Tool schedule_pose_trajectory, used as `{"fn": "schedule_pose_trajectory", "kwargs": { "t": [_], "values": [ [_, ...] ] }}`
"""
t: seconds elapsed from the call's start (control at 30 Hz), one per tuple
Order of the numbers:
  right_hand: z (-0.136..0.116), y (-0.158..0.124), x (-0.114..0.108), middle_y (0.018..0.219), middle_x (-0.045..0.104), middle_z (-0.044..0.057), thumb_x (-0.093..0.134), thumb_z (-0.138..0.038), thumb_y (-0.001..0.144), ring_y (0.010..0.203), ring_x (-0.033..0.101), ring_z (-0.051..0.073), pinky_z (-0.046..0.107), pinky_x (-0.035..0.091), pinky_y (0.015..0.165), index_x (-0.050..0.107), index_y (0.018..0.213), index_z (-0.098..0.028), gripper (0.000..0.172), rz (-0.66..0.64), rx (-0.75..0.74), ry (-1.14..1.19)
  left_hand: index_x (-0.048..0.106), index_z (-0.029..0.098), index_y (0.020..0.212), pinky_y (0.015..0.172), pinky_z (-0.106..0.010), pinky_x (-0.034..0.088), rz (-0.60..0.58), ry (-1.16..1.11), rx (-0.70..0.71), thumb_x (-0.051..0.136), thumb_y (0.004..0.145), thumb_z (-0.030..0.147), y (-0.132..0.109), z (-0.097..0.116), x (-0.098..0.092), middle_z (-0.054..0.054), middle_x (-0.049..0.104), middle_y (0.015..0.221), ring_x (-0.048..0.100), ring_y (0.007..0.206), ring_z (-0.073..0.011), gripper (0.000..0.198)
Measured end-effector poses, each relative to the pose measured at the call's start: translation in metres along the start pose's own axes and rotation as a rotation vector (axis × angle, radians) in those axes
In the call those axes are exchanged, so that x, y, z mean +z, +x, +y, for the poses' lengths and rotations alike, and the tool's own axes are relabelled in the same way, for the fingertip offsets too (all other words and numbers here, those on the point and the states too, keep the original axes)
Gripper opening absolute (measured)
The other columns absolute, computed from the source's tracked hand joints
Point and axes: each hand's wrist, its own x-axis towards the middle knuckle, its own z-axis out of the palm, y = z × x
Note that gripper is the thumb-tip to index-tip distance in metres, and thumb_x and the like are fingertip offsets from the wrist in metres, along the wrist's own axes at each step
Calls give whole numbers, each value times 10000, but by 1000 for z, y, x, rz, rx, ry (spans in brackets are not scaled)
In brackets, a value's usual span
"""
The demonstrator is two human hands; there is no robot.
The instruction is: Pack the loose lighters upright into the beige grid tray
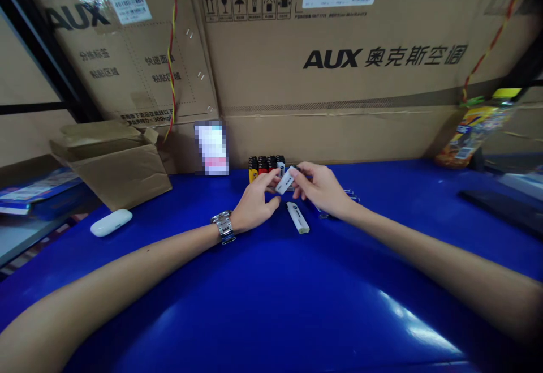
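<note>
Just beyond the lying lighter (297,218): the held lighter (284,182), white with dark print, raised on a slant between the two hands.
Grip of the right hand (321,188): closed on the held lighter, thumb across its side, beyond and to the right of the lying lighter.
Grip of the left hand (253,200): thumb apart from the curved fingers, left of the lying lighter; I cannot tell whether the fingertips touch the held lighter.
Lying lighter itself: white, dark-printed, flat on the blue table (271,305), clear of both hands.
Lighter rows (253,174): farther back than the lying lighter, upright, black-topped, with yellow, red and white bodies, partly hidden by the hands.
Wristwatch (223,227): metal, on the left wrist, left of the lying lighter.
White case (111,222): well left of the lying lighter.
Open carton (123,175): beyond it and well left, flaps up.
Drink bottle (477,129): well right and beyond, yellow-capped, tilted.
</note>
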Motion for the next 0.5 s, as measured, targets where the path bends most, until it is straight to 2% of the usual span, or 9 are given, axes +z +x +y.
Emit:
{"fn": "schedule_pose_trajectory", "kwargs": {
  "t": [0.1,0.2,0.3,0.5],
  "values": [
    [12,15,-9,656,632,41,389,-416,919,597,611,153,277,440,582,516,816,-174,292,53,-52,-75,495,142,1088,802,-346,467,96,24,-62,539,693,52,1,0,-1,-92,548,1007,540,896,-183,408],
    [24,30,-13,676,634,42,397,-349,920,636,612,155,281,442,621,515,817,-174,235,23,-77,-128,505,154,957,758,-323,459,72,30,-105,516,695,39,1,3,-2,-42,541,893,529,800,-152,286],
    [30,41,-10,658,624,35,403,-277,915,627,608,147,269,437,624,523,811,-167,193,-23,-80,-166,505,154,908,759,-314,447,40,39,-125,495,698,23,1,6,-2,-27,544,863,526,783,-144,248],
    [22,48,-3,650,613,42,417,-223,908,582,547,137,261,366,579,571,808,-159,195,-149,-150,-376,514,154,877,740,-302,434,14,55,-179,486,707,20,2,9,-3,-22,556,834,528,768,-145,218]
  ]
}}
